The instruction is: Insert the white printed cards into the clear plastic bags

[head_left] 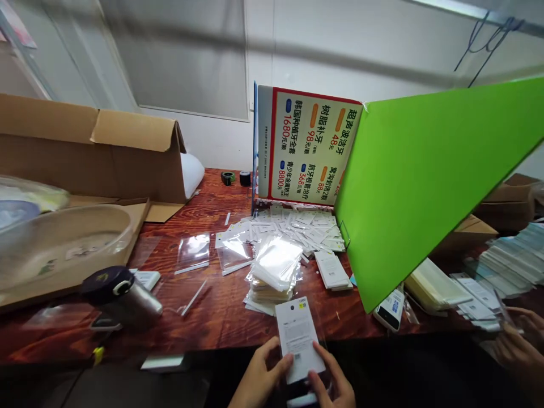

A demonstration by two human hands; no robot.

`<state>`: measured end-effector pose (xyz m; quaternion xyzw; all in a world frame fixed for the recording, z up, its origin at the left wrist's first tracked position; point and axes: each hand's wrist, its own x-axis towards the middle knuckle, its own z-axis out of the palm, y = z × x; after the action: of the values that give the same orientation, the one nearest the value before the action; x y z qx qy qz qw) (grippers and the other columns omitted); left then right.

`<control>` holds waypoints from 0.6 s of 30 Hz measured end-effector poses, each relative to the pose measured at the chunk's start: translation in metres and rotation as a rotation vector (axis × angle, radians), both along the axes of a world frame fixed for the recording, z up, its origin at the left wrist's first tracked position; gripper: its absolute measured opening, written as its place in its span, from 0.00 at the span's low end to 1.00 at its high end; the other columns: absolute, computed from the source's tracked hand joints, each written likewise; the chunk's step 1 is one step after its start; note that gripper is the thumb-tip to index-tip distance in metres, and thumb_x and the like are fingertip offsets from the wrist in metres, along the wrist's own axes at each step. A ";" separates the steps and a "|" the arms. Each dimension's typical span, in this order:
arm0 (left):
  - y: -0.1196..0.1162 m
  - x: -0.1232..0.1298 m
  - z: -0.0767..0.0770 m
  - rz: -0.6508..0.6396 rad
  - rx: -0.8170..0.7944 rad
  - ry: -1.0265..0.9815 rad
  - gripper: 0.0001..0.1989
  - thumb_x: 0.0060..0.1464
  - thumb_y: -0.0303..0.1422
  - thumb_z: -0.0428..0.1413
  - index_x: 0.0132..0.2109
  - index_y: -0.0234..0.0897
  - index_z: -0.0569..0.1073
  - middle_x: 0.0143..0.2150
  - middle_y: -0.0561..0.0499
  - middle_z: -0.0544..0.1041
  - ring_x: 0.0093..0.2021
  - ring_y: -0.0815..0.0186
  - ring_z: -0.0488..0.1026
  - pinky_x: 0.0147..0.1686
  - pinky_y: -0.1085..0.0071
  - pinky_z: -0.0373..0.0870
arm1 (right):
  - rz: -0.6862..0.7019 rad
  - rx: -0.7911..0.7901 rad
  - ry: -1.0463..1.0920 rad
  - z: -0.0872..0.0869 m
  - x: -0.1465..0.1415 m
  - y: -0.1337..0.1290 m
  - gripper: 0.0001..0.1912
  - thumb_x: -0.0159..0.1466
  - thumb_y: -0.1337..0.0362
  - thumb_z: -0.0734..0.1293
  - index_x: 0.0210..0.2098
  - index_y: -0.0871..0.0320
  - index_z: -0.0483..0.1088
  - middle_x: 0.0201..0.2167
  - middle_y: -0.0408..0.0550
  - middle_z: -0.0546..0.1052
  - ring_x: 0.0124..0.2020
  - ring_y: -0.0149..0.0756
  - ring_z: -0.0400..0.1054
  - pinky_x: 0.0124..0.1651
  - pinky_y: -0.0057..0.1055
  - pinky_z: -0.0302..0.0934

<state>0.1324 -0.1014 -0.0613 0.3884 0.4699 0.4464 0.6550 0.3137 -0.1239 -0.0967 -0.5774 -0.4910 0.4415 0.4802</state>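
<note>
Low in the middle, just in front of the table edge, I hold a white printed card (298,334) with a small yellow label near its top. Clear plastic shows around the card's lower right edge. My left hand (266,371) pinches its left side with the thumb on the front. My right hand (331,377) grips the lower right side. Directly beyond is a stack of clear plastic sleeves (276,266), shining under the light. Right of that stack sits a small pile of white cards (332,270), and loose white cards (304,226) are heaped behind.
A folded board with a green panel (425,181) and a printed price panel (310,147) stands behind the cards. At left are a metal flask (136,303), a clear plastic basin (85,238) and a cardboard box (140,158). Another person's hands (518,340) work at far right.
</note>
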 end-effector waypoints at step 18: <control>0.142 -0.079 0.028 0.604 0.400 0.787 0.20 0.51 0.50 0.56 0.41 0.40 0.75 0.40 0.45 0.78 0.41 0.53 0.73 0.44 0.59 0.69 | -0.417 0.049 -0.442 0.019 0.063 0.217 0.34 0.48 0.46 0.76 0.52 0.48 0.73 0.49 0.65 0.74 0.49 0.65 0.69 0.43 0.53 0.67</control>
<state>0.0532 0.0403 -0.0329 0.4911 0.6767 0.5165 0.1845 0.3765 0.0935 -0.0775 -0.7361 -0.4648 0.1852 0.4559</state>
